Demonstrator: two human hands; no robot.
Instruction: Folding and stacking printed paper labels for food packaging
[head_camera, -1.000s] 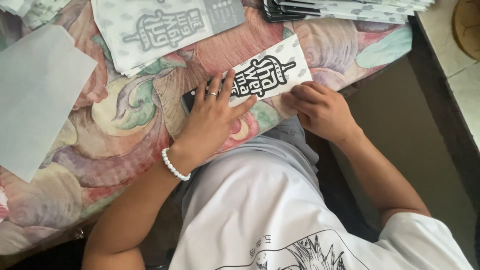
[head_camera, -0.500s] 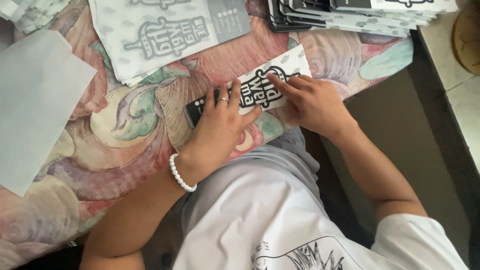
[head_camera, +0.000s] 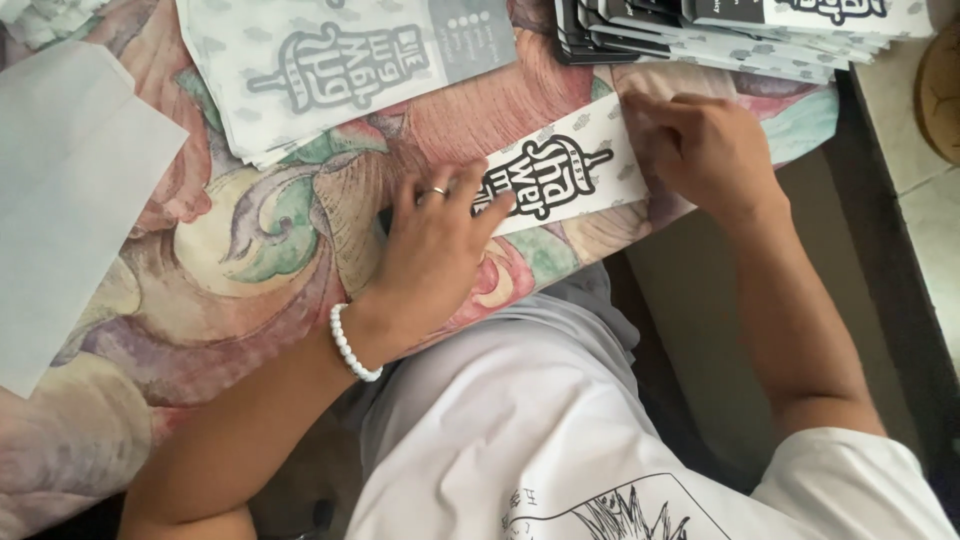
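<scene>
Both hands (head_camera: 440, 240) (head_camera: 700, 150) flat on white printed sleeve (head_camera: 565, 175), flowered cloth (head_camera: 270, 260)

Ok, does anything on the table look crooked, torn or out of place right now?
Nothing looks damaged or spilled. The printed paper strip lies at a slant across the flowered tablecloth, with the left hand flat on one end and the right hand on the other. The stack of printed sheets is slightly fanned.

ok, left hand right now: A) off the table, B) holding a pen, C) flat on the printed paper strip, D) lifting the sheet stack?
C: the left hand lies palm down on the printed paper strip, while the right hand presses the strip's far end.
</scene>
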